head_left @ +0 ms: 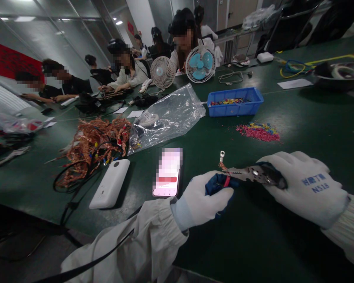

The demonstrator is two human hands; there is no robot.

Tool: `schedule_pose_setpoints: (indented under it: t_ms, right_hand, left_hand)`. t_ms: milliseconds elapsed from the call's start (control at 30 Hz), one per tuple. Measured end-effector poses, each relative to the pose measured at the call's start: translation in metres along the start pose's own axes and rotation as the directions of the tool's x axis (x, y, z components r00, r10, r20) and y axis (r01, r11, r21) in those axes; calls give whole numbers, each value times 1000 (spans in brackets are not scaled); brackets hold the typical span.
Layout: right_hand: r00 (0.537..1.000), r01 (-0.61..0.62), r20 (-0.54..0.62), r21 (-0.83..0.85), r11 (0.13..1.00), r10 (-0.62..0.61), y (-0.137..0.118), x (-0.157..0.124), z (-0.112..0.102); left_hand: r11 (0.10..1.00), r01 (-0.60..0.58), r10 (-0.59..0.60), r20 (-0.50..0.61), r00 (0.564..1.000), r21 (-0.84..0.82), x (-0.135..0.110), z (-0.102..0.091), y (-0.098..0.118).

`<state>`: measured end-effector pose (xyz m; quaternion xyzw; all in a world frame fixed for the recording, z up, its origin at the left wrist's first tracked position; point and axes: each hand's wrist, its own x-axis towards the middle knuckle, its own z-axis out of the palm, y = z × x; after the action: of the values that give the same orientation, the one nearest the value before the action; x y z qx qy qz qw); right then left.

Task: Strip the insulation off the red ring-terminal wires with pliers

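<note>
Left grip [207, 199], seen in the head view, has its thumb and fingers pinched around a short copper wire [223, 166], close to a red band [227, 181]. Only a little gap seems left between the fingers, but part of them is hidden. Right grip [303, 186] is curled snugly around the handles of some pliers [256, 174]. Their nose points at the left grip and meets the wire just past the fingertips; I cannot tell if the jaws are biting it.

That wire sticks up beyond the left grip, with a shiny metal ring end [222, 154] on top. It looks very light. The copper should bend easily and may fray, while the ring end looks hard and smooth. A good place to pinch is low on the wire, by the red band, leaving the ring end free. The pliers look stiff and a bit heavier, so the handles are the best place to hold them.

The left arm comes in from the left and near side, its wrist almost straight. The right arm comes in from the near right, with the back of the glove facing up. Both grips are held over the green table [224, 247]. A phone [172, 173] lies left of the left grip, and a blue bin [236, 110] stands beyond both.
</note>
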<state>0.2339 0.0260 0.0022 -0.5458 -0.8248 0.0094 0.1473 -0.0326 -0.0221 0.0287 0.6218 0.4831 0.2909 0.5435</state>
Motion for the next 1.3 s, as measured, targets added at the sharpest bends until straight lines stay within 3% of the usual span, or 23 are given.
schedule_pose_setpoints:
  t_ms: [333, 667, 900, 1100, 1300]
  right_hand:
    - [988, 128, -73, -96, 987, -136, 8, 2, 10]
    - [977, 139, -152, -88, 986, -151, 17, 3, 16]
    - [993, 118, -15, -73, 990, -119, 19, 5, 15]
    - [997, 17, -65, -216, 976, -32, 12, 6, 16]
    - [994, 92, -42, -104, 990, -97, 17, 9, 19]
  left_hand:
    - [1000, -21, 21, -8, 1000, -6, -1, 1, -2]
    - [1000, 11, -11, -23, 1000, -27, 1, 0, 1]
    - [994, 88, -88, 5, 996, -71, 1, -3, 1]
    - [996, 81, -81, -9, 997, -44, 2, -2, -1]
    - [987, 122, -125, -24, 992, -102, 3, -1, 1]
